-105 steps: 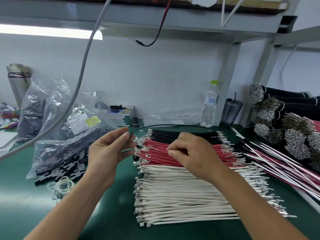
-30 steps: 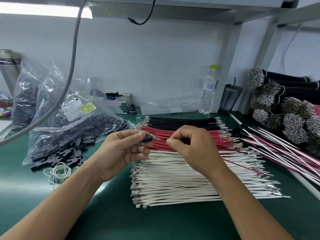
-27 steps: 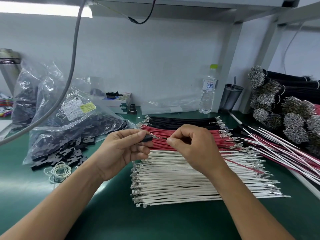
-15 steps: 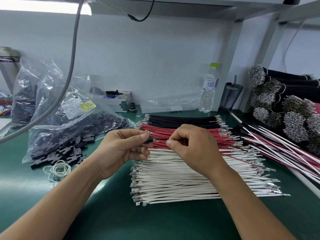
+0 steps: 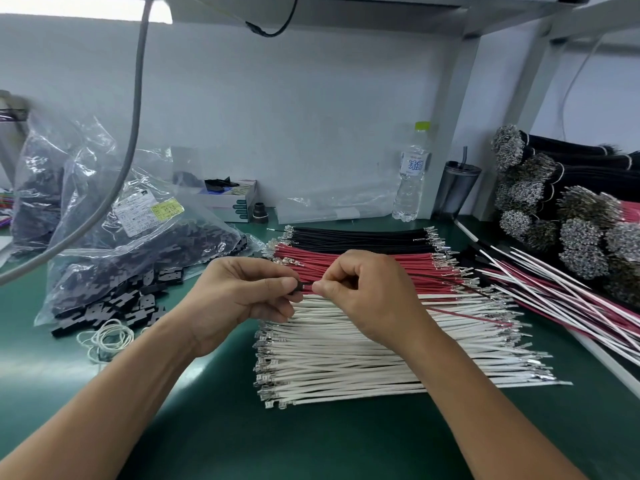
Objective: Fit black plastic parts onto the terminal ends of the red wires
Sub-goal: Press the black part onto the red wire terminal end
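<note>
My left hand [image 5: 242, 299] pinches a small black plastic part [image 5: 298, 286] between thumb and forefinger. My right hand [image 5: 367, 296] pinches a red wire [image 5: 464, 315] close to its end, right against the black part; the wire trails out to the right over the white wires. The wire's terminal is hidden between my fingertips and the part. Behind my hands lies a flat row of red wires [image 5: 381, 263] with metal terminals at both ends. Loose black plastic parts [image 5: 128, 303] spill from a clear bag [image 5: 131, 244] at the left.
Black wires [image 5: 360, 237] lie behind the red row, white wires [image 5: 363, 362] in front. Mixed red and white wires [image 5: 571, 306] and bundled wires [image 5: 571, 216] fill the right side. A water bottle [image 5: 412, 174], a dark cup [image 5: 457, 188] and rubber bands [image 5: 107, 341] stand around.
My hands have come together: the gap between the black part and the red wire's terminal has closed, and the terminal is no longer visible.
</note>
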Demonstrator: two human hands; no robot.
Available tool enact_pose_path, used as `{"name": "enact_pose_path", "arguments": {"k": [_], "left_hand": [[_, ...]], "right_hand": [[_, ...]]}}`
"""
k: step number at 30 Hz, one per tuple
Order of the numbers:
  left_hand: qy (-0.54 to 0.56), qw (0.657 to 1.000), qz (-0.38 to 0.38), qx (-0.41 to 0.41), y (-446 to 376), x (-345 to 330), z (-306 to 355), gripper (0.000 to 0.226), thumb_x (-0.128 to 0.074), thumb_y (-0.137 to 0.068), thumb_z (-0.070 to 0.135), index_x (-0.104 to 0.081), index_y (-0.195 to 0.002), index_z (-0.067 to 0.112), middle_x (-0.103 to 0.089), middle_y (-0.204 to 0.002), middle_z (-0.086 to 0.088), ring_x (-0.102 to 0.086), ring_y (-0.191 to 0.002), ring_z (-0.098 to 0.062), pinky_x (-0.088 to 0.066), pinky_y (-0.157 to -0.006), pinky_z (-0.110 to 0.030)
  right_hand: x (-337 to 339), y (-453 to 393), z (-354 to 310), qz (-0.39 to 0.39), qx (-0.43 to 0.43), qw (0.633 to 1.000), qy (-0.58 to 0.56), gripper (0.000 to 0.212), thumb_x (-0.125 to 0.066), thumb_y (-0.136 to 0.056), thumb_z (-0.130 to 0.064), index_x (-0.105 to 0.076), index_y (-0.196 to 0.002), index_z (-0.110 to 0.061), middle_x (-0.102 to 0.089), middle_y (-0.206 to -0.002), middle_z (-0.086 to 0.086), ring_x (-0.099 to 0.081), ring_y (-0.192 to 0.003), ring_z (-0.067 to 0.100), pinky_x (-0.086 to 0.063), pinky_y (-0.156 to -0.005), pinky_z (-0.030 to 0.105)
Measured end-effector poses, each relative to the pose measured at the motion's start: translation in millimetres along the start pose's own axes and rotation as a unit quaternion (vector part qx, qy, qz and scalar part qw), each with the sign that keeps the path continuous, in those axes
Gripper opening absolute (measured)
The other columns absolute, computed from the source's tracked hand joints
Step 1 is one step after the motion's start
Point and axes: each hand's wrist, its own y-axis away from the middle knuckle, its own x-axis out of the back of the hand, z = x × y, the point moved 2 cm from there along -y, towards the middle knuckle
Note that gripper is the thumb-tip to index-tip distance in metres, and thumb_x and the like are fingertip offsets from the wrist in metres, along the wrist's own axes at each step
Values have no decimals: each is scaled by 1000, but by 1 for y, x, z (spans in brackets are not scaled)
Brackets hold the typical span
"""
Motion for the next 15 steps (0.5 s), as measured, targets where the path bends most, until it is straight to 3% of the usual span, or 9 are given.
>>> {"name": "enact_pose_path", "arguments": {"k": [4, 7, 10, 15], "left_hand": [[28, 999, 25, 4, -1, -3, 0, 41, -83, -68, 29, -79, -96, 0, -73, -89, -28, -71, -63, -26, -62, -59, -32], [-9, 998, 45, -33, 1, -4, 4, 41, -84, -67, 33, -81, -98, 6, -76, -94, -24, -73, -71, -26, -62, -61, -33], [-61, 994, 40, -84, 3, -1, 10, 34, -86, -67, 21, -82, -100, 14, -78, -92, -18, -74, -73, -25, -63, -64, -31], [-171, 984, 19, -48, 4, -1, 6, 22, -84, -73, 23, -82, -94, 17, -77, -77, -17, -75, -66, -25, -63, -62, -31]], "right_hand": [[-9, 6, -13, 30, 79, 993, 82, 21, -70, -88, -43, -64, -73, -31, -57, -72, -17, -55, -66, 3, -44, -57, 26], [-8, 1, -8, 14, 48, 997, 62, 23, -68, -90, -47, -67, -76, -29, -61, -76, -16, -57, -70, 3, -49, -62, 33], [-2, -4, 3, 3, 2, 1000, -17, 21, -71, -89, -44, -69, -75, -28, -66, -74, -14, -61, -71, 5, -53, -67, 40], [-3, 1, 6, -24, 16, 1000, 3, 19, -74, -87, -44, -70, -78, -28, -66, -78, -15, -60, -74, 4, -53, -69, 39]]}}
